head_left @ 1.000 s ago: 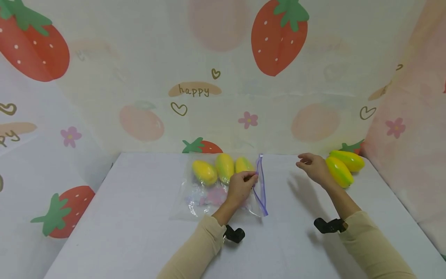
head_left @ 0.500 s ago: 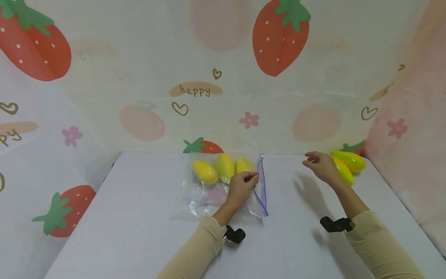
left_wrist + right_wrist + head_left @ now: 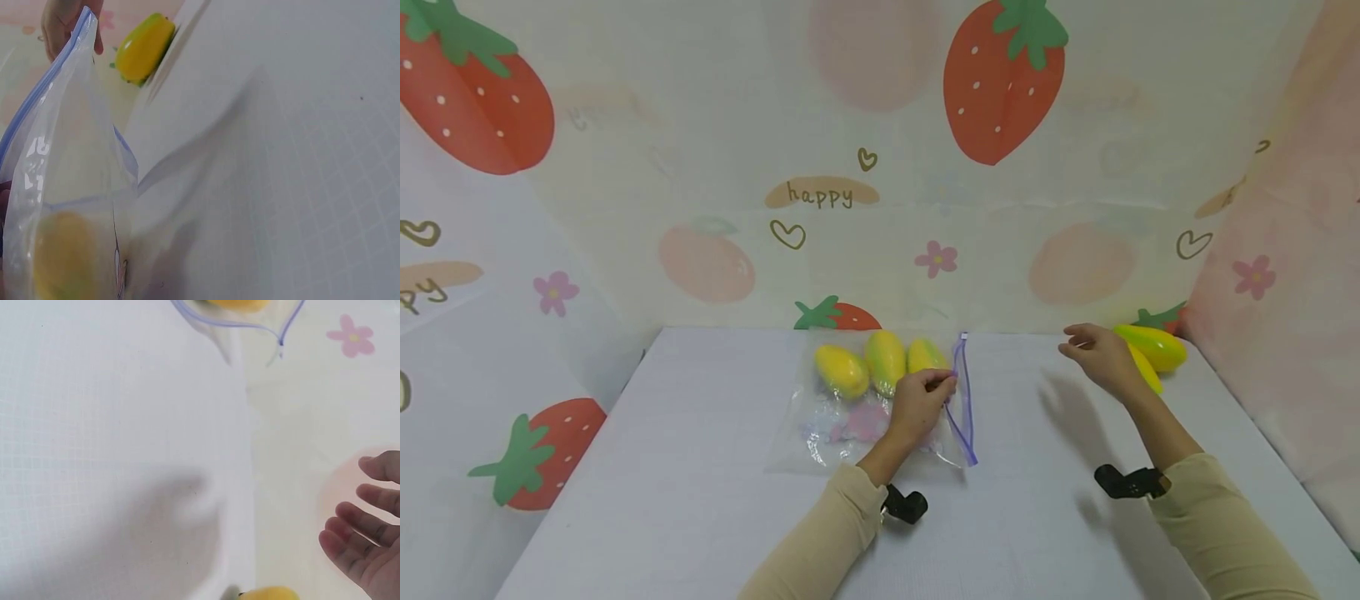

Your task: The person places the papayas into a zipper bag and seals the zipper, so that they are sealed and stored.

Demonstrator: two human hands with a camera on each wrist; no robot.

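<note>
A clear zip bag (image 3: 805,437) with a purple zip edge lies on the table. Inside are three yellow-green, mango-like fruits (image 3: 883,360), the right one partly hidden by my left hand (image 3: 917,407). That hand pinches the bag's rim near the zip, and the mouth gapes in the left wrist view. My right hand (image 3: 1103,360) hovers above the table to the right, fingers loosely bent and holding nothing, as the right wrist view shows. Just beyond it are two longer yellow-green, papaya-like fruits (image 3: 1157,348); the nearer one (image 3: 1144,368) is partly covered by the hand and wrist.
A white cloth covers the table (image 3: 700,500). Behind it stands a cream backdrop (image 3: 865,275) printed with strawberries, flowers and hearts, with similar cloth on both sides. Each wrist carries a small black camera (image 3: 904,505).
My right hand has shifted a little to the right, covering more of the nearer long fruit. The left hand and bag stay in place.
</note>
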